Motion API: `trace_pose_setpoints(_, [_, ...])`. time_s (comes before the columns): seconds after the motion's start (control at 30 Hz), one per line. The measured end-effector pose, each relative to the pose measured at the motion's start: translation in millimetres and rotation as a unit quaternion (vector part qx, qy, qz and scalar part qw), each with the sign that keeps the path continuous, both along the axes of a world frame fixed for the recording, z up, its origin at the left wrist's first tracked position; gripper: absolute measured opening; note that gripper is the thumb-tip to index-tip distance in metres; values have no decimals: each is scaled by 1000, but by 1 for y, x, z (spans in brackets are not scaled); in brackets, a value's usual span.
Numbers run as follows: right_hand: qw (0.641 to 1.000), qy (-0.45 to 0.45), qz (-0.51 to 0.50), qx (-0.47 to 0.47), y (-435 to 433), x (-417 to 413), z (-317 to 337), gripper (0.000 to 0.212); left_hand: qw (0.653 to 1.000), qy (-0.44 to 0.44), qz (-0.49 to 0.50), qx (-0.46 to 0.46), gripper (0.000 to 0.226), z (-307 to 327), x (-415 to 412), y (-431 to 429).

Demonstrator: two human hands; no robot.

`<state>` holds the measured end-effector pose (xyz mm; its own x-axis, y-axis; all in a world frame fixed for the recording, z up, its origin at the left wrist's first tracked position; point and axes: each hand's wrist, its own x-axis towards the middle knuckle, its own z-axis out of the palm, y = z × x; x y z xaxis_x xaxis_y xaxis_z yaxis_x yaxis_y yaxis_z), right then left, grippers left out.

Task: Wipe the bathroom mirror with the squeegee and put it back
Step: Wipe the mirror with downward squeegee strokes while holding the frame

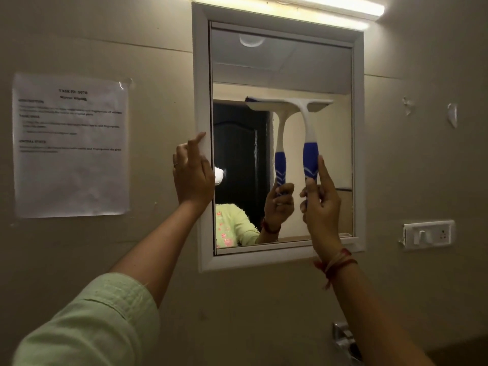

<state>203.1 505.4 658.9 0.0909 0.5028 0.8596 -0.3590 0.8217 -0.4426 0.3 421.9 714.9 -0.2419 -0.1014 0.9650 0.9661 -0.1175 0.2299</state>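
A white-framed mirror (202,75) hangs on the beige wall. A squeegee (307,125) with a white head and a blue-and-white handle stands upright against the glass, its blade lying level across the mirror's middle. My right hand (320,204) is closed around the lower end of the handle, forefinger stretched up along it. My left hand (191,173) rests against the frame's left edge, forefinger raised and the other fingers curled on the frame. The glass reflects the squeegee, the hand and a light green sleeve.
A printed sheet (71,145) is taped to the wall left of the mirror. A tube light (330,6) glows above the frame. A white switch plate (427,235) sits to the right, and a metal fitting (343,336) projects from the wall below.
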Motion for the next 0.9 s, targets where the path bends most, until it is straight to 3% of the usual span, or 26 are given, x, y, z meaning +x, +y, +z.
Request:
trace_pose_setpoints(0.13, [1000,-8,-10,-5,2,2,-4,47,1000,2,1,-2,39,0,1,-2])
trace_pose_setpoints(0.33, [997,-41,42,-58,-5,8,-86,47,1000,6,-5,2,38,1,2,-1])
trace_pose_setpoints(0.6, [997,-24,48,-51,-6,13,-31,45,1000,0,2,2,38,1,1,0])
trace_pose_setpoints(0.9, [989,-62,67,-118,-17,20,-120,47,1000,2,0,1,39,0,3,-2])
